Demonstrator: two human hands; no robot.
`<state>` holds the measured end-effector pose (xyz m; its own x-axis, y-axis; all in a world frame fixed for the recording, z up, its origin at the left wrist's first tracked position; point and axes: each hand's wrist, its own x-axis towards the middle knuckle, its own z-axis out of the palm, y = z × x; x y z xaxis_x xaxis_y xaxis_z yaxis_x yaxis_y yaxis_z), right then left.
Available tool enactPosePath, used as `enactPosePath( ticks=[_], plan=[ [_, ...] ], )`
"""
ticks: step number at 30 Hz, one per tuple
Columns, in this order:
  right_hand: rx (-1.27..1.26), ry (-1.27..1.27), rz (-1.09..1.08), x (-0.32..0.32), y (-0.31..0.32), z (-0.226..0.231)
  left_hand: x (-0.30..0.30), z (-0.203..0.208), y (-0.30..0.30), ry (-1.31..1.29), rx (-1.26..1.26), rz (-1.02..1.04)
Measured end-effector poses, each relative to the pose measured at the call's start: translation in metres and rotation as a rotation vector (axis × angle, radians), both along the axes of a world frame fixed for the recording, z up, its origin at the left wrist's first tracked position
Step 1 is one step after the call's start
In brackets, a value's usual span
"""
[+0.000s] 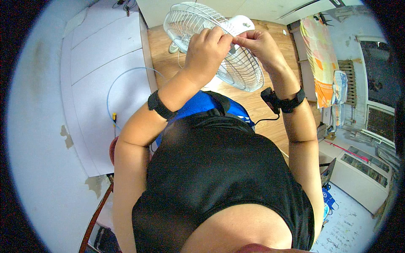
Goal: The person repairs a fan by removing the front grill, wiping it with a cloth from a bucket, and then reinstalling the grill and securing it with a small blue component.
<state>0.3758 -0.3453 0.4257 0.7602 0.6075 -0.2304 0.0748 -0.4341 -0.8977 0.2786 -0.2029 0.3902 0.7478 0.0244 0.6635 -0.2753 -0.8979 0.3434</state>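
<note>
A white electric fan (244, 69) with a round wire grille stands in front of me, tilted in the view. My left hand (209, 50) is closed at the upper part of the grille rim, its fingers curled and the thumb side against the wire. My right hand (263, 48) pinches the same stretch of rim with thumb and forefinger, and its fingertips meet those of the left. Whether a small part sits between the fingertips is too small to tell. Behind the grille, the white motor housing (242, 23) shows above the right hand.
On the white surface at left lie a thin light-blue ring (109, 90) and a yellow-and-black screwdriver (114, 117). Wooden flooring (276, 126) runs under the fan. A cabinet with a patterned cloth (319, 59) stands at right. A dark cable (268, 119) hangs by my right wristband.
</note>
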Motion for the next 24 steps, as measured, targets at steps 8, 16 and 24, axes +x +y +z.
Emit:
enactPosePath(
  ticks=[8,16,24],
  plan=[
    [0.028,0.033,0.039,0.003,-0.005,0.004,0.011,-0.012,0.001,-0.262,0.098,-0.038],
    [0.064,0.085,0.059,0.008,-0.007,-0.003,0.007,-0.008,-0.005,-0.240,0.013,-0.038],
    [0.135,0.037,0.040,0.011,-0.008,-0.011,0.014,-0.007,-0.008,-0.223,0.154,0.015]
  ],
)
